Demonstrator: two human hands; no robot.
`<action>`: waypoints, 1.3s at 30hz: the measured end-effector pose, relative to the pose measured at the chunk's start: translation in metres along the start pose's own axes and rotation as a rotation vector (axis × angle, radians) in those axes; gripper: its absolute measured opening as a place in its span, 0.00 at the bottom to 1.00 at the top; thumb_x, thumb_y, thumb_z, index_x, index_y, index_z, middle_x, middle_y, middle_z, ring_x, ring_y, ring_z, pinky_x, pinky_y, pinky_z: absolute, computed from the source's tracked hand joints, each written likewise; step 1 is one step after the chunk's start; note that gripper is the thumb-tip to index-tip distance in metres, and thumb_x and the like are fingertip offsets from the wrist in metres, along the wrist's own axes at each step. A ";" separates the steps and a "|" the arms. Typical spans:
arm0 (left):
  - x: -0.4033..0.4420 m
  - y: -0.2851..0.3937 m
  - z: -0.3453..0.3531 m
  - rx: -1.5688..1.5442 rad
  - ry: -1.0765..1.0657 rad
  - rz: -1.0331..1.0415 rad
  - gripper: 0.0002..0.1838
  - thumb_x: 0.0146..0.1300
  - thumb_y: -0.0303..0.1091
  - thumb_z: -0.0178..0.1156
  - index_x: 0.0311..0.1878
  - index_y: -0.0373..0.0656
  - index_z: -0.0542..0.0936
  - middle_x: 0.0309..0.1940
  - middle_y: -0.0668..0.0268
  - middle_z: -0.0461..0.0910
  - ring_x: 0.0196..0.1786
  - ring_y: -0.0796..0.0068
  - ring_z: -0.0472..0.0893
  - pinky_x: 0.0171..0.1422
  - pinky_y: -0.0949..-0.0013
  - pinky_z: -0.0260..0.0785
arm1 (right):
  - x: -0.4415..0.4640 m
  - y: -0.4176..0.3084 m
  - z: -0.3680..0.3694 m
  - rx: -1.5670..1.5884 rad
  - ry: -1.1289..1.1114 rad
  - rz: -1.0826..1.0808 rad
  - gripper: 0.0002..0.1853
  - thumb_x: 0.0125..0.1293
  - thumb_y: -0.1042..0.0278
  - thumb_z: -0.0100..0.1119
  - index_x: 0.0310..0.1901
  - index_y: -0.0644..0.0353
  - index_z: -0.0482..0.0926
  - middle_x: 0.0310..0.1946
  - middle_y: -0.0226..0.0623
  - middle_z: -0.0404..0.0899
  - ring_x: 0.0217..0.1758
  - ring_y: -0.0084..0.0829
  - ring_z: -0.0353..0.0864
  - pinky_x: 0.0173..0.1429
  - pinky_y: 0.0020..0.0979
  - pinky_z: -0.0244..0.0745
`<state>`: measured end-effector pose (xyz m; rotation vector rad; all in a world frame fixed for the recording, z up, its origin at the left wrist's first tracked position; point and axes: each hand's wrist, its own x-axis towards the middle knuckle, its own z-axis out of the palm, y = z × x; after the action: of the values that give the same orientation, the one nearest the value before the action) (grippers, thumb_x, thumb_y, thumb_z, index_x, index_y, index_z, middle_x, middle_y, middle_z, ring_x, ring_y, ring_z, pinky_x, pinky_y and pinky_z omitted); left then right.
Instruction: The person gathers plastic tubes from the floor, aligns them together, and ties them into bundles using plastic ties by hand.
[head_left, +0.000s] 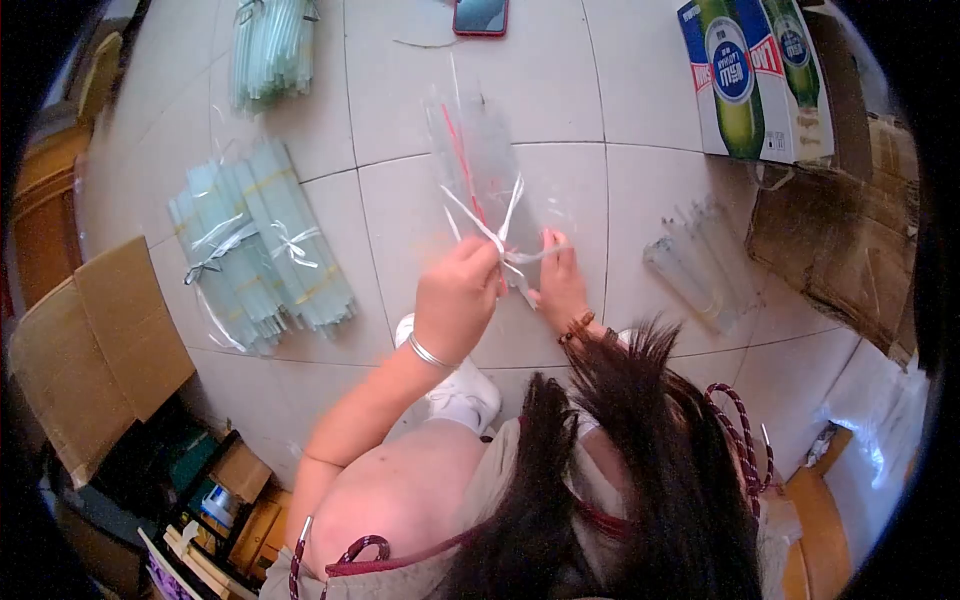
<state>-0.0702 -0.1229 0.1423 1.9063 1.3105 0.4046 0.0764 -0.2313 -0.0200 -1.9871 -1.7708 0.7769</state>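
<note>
My left hand (452,305), a silver bangle at its wrist, is closed in a pinch on a white plastic string (502,236). My right hand (562,288) pinches another part of the same string, a short way to the right. Two loose ends stick up from where the string crosses between my hands. Beneath and beyond the string lies a bundle of clear plastic sleeves (492,140) with a red strip (461,152) along it, on the tiled floor. Its near end is partly hidden by my hands.
Tied bundles of pale translucent tubes (285,235) lie at the left, with another bundle (275,50) farther back. Loose clear plastic pieces (700,265) are at the right. A beer carton (745,85), a phone (481,15) and a cardboard flap (100,350) surround the area.
</note>
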 end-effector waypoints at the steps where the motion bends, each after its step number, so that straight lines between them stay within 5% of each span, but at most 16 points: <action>1: -0.003 -0.001 0.002 0.165 0.024 0.117 0.06 0.60 0.23 0.59 0.39 0.40 0.81 0.31 0.61 0.78 0.25 0.64 0.82 0.27 0.65 0.74 | 0.003 -0.006 -0.001 0.071 0.004 -0.031 0.59 0.37 0.63 0.80 0.71 0.67 0.52 0.65 0.51 0.58 0.65 0.52 0.65 0.62 0.41 0.69; 5: -0.015 0.012 0.005 0.495 -0.115 0.048 0.07 0.50 0.24 0.59 0.35 0.40 0.76 0.44 0.61 0.74 0.35 0.62 0.80 0.33 0.62 0.74 | 0.015 -0.031 -0.015 0.249 -0.136 0.160 0.52 0.47 0.67 0.73 0.69 0.71 0.51 0.62 0.57 0.58 0.58 0.60 0.70 0.60 0.46 0.72; 9: -0.009 0.031 0.002 0.769 -0.051 0.221 0.07 0.47 0.28 0.59 0.32 0.41 0.75 0.42 0.59 0.73 0.44 0.64 0.75 0.40 0.65 0.74 | 0.036 -0.046 -0.010 0.307 -0.210 0.204 0.47 0.54 0.65 0.67 0.69 0.73 0.48 0.60 0.60 0.57 0.55 0.62 0.72 0.58 0.49 0.73; 14: 0.002 0.050 -0.012 0.934 -0.103 0.191 0.03 0.49 0.29 0.60 0.27 0.41 0.77 0.38 0.61 0.74 0.35 0.65 0.78 0.33 0.66 0.74 | 0.062 -0.056 0.006 0.244 -0.358 0.188 0.46 0.58 0.61 0.64 0.69 0.73 0.47 0.60 0.61 0.57 0.53 0.63 0.73 0.55 0.50 0.74; 17: 0.022 0.063 -0.029 0.798 -0.128 0.177 0.06 0.53 0.30 0.60 0.24 0.39 0.78 0.33 0.60 0.76 0.27 0.64 0.80 0.28 0.64 0.74 | 0.067 -0.060 0.000 0.176 -0.265 -0.037 0.37 0.61 0.61 0.63 0.65 0.73 0.57 0.54 0.59 0.68 0.52 0.62 0.74 0.53 0.50 0.74; 19: 0.036 0.056 -0.039 0.647 -0.127 0.227 0.14 0.60 0.34 0.61 0.21 0.37 0.78 0.27 0.57 0.77 0.22 0.60 0.80 0.25 0.63 0.72 | 0.074 -0.067 -0.031 -0.066 -0.125 -0.387 0.31 0.63 0.59 0.64 0.60 0.72 0.64 0.48 0.56 0.76 0.51 0.59 0.76 0.52 0.49 0.75; 23: 0.061 0.054 -0.057 0.320 -0.046 0.111 0.14 0.61 0.37 0.65 0.25 0.37 0.81 0.23 0.59 0.76 0.21 0.67 0.77 0.25 0.67 0.66 | 0.077 -0.053 -0.021 0.401 -0.171 -0.096 0.33 0.59 0.50 0.69 0.55 0.69 0.70 0.42 0.54 0.79 0.46 0.52 0.79 0.48 0.46 0.76; 26: 0.065 0.055 -0.062 0.051 -0.020 0.028 0.10 0.60 0.34 0.67 0.28 0.37 0.83 0.22 0.61 0.74 0.22 0.72 0.74 0.26 0.69 0.63 | 0.080 -0.060 -0.035 0.442 -0.254 0.004 0.33 0.59 0.50 0.69 0.56 0.67 0.70 0.43 0.53 0.80 0.47 0.52 0.79 0.48 0.46 0.76; 28: 0.062 0.059 -0.062 0.023 -0.001 0.059 0.07 0.60 0.31 0.67 0.29 0.37 0.84 0.22 0.62 0.74 0.24 0.75 0.73 0.27 0.71 0.62 | 0.082 -0.062 -0.037 0.447 -0.143 -0.030 0.30 0.61 0.52 0.67 0.56 0.65 0.71 0.45 0.52 0.80 0.45 0.52 0.79 0.47 0.46 0.77; 31: 0.055 0.061 -0.046 -0.041 0.086 0.193 0.04 0.57 0.27 0.66 0.35 0.38 0.83 0.27 0.61 0.76 0.28 0.66 0.77 0.32 0.68 0.69 | 0.090 -0.071 -0.050 0.446 0.068 -0.180 0.25 0.64 0.57 0.64 0.57 0.62 0.72 0.47 0.48 0.81 0.42 0.49 0.80 0.46 0.42 0.78; 34: 0.042 0.060 -0.015 -0.023 0.101 0.373 0.10 0.53 0.26 0.66 0.40 0.41 0.82 0.32 0.61 0.77 0.30 0.61 0.79 0.36 0.63 0.73 | 0.098 -0.086 -0.067 0.758 0.239 -0.195 0.16 0.71 0.61 0.55 0.55 0.60 0.76 0.46 0.42 0.82 0.37 0.40 0.81 0.45 0.37 0.78; 36: 0.028 0.052 0.008 0.011 0.037 0.497 0.12 0.51 0.28 0.67 0.41 0.42 0.82 0.32 0.63 0.77 0.32 0.62 0.79 0.36 0.63 0.74 | 0.094 -0.078 -0.077 0.862 0.049 -0.012 0.15 0.73 0.60 0.52 0.53 0.60 0.78 0.44 0.41 0.83 0.37 0.37 0.81 0.44 0.37 0.77; 37: 0.020 0.047 0.011 0.059 -0.083 0.491 0.23 0.52 0.33 0.69 0.53 0.42 0.79 0.38 0.60 0.77 0.41 0.60 0.80 0.45 0.60 0.73 | 0.095 -0.075 -0.084 0.835 0.084 -0.067 0.14 0.75 0.61 0.49 0.48 0.61 0.81 0.38 0.40 0.82 0.35 0.36 0.80 0.42 0.37 0.76; 39: 0.003 0.026 0.014 0.109 0.069 0.407 0.32 0.52 0.37 0.70 0.61 0.44 0.73 0.49 0.55 0.75 0.52 0.54 0.76 0.54 0.56 0.70 | 0.092 -0.060 -0.086 0.672 0.132 -0.230 0.13 0.75 0.63 0.49 0.48 0.60 0.81 0.36 0.40 0.81 0.34 0.37 0.79 0.41 0.36 0.75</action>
<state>-0.0429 -0.1312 0.1520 2.2733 0.9976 0.6173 0.0876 -0.1245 0.0691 -1.3352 -1.3794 0.9737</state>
